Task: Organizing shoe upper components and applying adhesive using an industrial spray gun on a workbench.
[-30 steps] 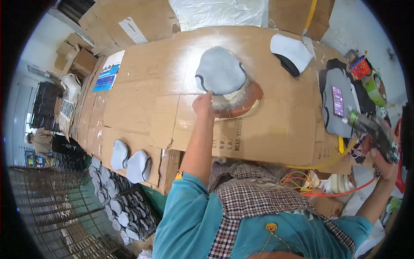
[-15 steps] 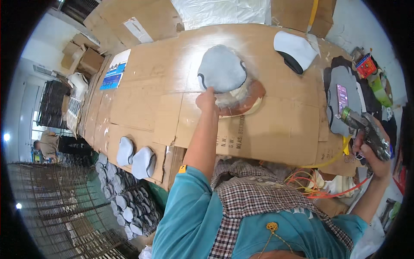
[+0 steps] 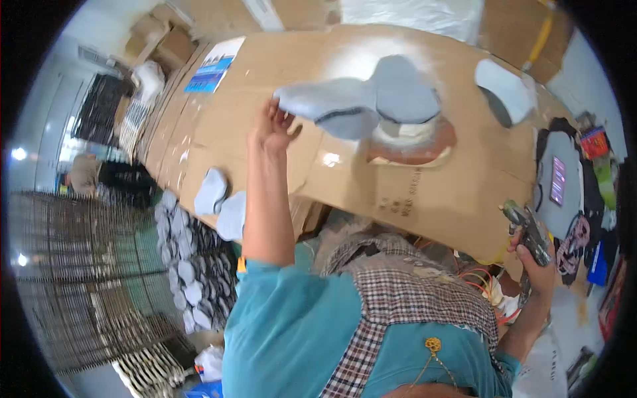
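My left hand (image 3: 272,127) grips the left end of a grey fabric piece (image 3: 325,98) with a dark edge, blurred by motion. The piece is lifted and stretches toward the right. Its far end overlaps another grey fabric piece (image 3: 406,86) in this view; whether they touch I cannot tell. That second piece lies on a rounded form (image 3: 424,146) with a reddish-brown side and whitish residue. At the right, my right hand (image 3: 536,260) is wrapped around a dirty, dark spray gun (image 3: 529,229), held low beside the table's near edge.
Cardboard (image 3: 259,50) covers the table. A white, dark-edged piece (image 3: 505,89) lies at far right, near a phone (image 3: 557,180) on grey pieces. Two pieces (image 3: 211,192) sit at the near left edge. Below are stacked pieces (image 3: 192,272) and wire racks (image 3: 86,265). Another person (image 3: 86,176) stands far left.
My left hand has moved left, drawing a grey piece off the form; another grey piece shows there. My right hand has brought the spray gun in from the right. The view has shifted.
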Available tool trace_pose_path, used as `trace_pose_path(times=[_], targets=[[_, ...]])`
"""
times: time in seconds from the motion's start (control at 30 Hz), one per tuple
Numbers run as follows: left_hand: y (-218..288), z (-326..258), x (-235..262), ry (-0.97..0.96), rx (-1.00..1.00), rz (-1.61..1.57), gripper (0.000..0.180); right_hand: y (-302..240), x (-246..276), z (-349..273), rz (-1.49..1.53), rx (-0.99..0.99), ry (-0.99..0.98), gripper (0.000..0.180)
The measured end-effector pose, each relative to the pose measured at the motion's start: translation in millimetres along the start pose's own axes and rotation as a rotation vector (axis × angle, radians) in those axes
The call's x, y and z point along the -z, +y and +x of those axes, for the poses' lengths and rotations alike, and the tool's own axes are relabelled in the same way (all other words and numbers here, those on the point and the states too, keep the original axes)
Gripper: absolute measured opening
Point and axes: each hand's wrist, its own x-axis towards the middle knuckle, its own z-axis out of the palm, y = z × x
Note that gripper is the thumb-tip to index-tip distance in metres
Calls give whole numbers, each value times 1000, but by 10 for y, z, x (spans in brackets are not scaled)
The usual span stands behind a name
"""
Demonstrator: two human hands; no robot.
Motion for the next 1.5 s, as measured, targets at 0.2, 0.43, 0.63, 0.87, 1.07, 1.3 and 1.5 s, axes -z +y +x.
trace_pose_path(times=[0.2, 0.43, 0.63, 0.87, 1.07, 1.3, 1.5], targets=[[1043, 1047, 795, 205, -70, -41, 9, -221, -801, 2, -50, -38, 13, 43], [908, 2192, 2365, 299, -349, -85, 27, -428, -1524, 70, -107, -291, 50, 41], [-320, 2312, 3151, 494, 119, -136, 45, -568, -1868, 92, -156, -216, 35, 44], [-898, 2333, 2510, 333, -280, 629, 47, -763, -1944, -72, -190, -116, 11, 54], [-1361, 1802, 888, -478, -107, 934, 37, -707, -2014, -288, -239, -45, 83, 54], [-1772, 1089, -302, -437, -687, 1461, 63, -614, -1947, -558, -256, -89, 177, 52], [-1986, 1189, -211, -360, -682, 1237, 55, -489, -1957, -764, -152, -179, 284, 55]])
